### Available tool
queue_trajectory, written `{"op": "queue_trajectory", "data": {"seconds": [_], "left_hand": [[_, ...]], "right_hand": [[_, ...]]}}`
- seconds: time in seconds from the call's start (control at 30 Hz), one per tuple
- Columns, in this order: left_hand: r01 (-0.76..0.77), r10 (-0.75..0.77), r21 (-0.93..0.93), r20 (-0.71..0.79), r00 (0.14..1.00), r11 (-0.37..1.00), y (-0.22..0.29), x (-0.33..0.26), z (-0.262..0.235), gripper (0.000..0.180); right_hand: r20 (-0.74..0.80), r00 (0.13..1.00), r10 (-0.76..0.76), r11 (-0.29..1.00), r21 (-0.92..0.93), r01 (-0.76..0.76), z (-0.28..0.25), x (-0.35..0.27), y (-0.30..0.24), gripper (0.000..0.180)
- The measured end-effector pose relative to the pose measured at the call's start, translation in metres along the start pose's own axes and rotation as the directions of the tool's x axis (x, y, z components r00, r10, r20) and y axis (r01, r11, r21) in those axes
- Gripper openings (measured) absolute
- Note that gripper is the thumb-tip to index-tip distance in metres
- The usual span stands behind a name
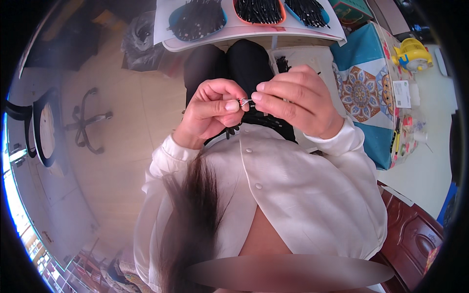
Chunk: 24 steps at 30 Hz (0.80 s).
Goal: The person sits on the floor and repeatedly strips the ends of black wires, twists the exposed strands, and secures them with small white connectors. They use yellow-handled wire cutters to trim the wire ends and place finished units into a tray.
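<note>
Above my lap, my left hand (211, 108) is closed in a pinch on a short cable, thumb against forefinger. Fine red and silvery wires (244, 102) fan out from between these fingertips. My right hand (299, 101) is closed too, its thumb and forefinger pinching the far ends of those wires. Beneath the left hand hang black cable pieces (231, 131), probably part of what it holds; where they join is hidden by the fingers.
A white table (254, 31) ahead bears a blue basket (174, 30), an orange-rimmed basket (282, 18) and another blue basket (324, 23), all full of black cables. A patterned cloth (361, 93), a yellow fan (413, 53) and a white box (402, 94) are at right.
</note>
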<state>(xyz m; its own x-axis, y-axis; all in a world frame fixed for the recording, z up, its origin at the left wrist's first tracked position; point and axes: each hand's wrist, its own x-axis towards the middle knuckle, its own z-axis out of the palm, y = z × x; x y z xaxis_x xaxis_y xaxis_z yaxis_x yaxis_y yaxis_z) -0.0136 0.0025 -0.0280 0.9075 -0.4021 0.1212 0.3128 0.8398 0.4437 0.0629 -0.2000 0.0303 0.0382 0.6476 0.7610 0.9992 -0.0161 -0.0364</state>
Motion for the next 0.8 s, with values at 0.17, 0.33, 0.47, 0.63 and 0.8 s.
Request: {"op": "queue_trajectory", "data": {"seconds": [0.17, 0.33, 0.47, 0.63, 0.8], "left_hand": [[0.053, -0.051, -0.102, 0.017, 0.999, 0.993, -0.003, -0.001, -0.001, 0.010], [0.106, -0.102, -0.097, 0.049, 0.994, 0.990, -0.002, 0.000, 0.000, 0.010], [-0.033, 0.052, 0.558, -0.018, 0.998, 0.829, 0.008, -0.002, 0.008, 0.008], [-0.213, 0.099, 0.875, 0.189, 0.977, 0.435, 0.017, 0.003, 0.008, 0.007], [-0.084, 0.107, 0.469, -0.024, 0.994, 0.879, 0.002, 0.005, 0.001, 0.009]], "right_hand": [[-0.023, 0.993, -0.118, 0.983, -0.144, 0.113, 0.004, 0.003, -0.001, 0.021], [0.002, 0.997, -0.078, 0.996, -0.032, 0.078, 0.005, 0.003, 0.001, 0.024], [0.367, 0.881, 0.298, 0.774, 0.447, -0.448, -0.003, 0.002, 0.003, 0.019], [0.884, 0.263, 0.388, -0.312, 0.394, -0.865, -0.009, 0.002, 0.001, 0.014], [0.405, 0.675, 0.617, 0.540, 0.406, -0.737, -0.011, 0.000, -0.008, 0.016]]}}
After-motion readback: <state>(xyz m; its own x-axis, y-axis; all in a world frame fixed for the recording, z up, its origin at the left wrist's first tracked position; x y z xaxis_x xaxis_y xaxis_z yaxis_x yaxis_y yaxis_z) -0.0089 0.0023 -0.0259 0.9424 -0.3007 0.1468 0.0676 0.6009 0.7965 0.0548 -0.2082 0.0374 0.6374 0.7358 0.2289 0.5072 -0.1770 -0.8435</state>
